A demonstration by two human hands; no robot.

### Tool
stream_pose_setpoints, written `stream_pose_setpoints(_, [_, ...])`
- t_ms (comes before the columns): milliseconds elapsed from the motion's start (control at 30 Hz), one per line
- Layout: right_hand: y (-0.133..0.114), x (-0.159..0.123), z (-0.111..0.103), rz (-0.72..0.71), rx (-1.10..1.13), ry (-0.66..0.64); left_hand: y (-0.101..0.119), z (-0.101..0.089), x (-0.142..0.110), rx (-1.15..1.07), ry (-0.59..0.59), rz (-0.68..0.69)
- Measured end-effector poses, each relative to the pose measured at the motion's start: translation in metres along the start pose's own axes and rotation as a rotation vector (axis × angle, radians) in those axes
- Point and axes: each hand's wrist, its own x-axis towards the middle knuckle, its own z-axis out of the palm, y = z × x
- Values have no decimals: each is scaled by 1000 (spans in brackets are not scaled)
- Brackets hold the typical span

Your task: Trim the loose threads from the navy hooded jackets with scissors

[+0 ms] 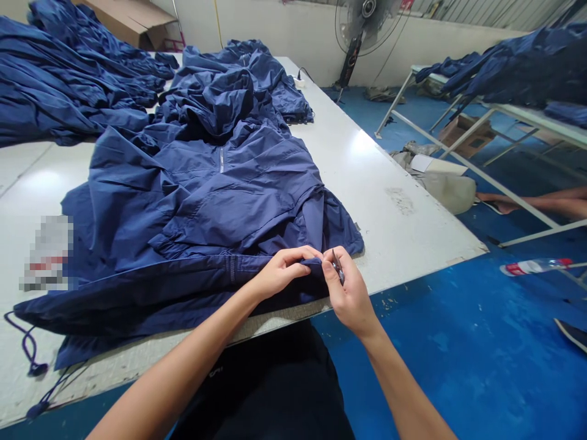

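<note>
Working at a long white bench here, with blue painted floor all around it. Off to the right there's a second metal-framed bench piled with dark blue fabric, plus someone's bare forearm low down past my bench. A standing fan sits by the back wall, and a cardboard box is beyond the far left corner.

On my bench, a heap of navy garments covers the far left side. The navy jacket I'm on runs down the middle, all bunched up toward the far edge, with its hem lying over the near edge, not far from the right corner. A drawstring cord with a toggle dangles off near the left corner.

My left hand is closed, pinching the jacket's hem between thumb and fingers. My right hand is closed too, gripping small dark snips right up against that same bit of hem. Can't tell if the blades are open, they're too small to make out.
</note>
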Motion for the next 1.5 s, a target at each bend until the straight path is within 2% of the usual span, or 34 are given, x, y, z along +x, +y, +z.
stream_pose_setpoints(167, [-1, 2, 1, 40, 18, 36, 2, 0, 0, -15, -5, 0])
stream_pose_setpoints(367, [4, 2, -7, 65, -52, 49, 4, 2, 1, -19, 58, -9])
stream_pose_setpoints(567, [7, -6, -18, -116, -224, 2, 2, 3, 2, -56, 62, 26])
stream_pose_setpoints(700, [7, -8, -17, -170, -287, -9, 1, 3, 1, -72, 65, 39])
stream_pose_setpoints(933, [7, -9, -9, -146, -216, 60, -1, 2, 1, -115, 79, 33])
stream_pose_setpoints(1133, [5, -9, -6, -200, -242, 109, -3, 2, 1, -166, 77, -13])
stream_pose_setpoints(1300, [5, -8, -7, -228, -235, 105, -1, 3, 1, -154, 72, -19])
stream_pose_setpoints(1500, [4, -7, -9, -194, -215, 74, -2, 2, 2, -124, 84, -32])
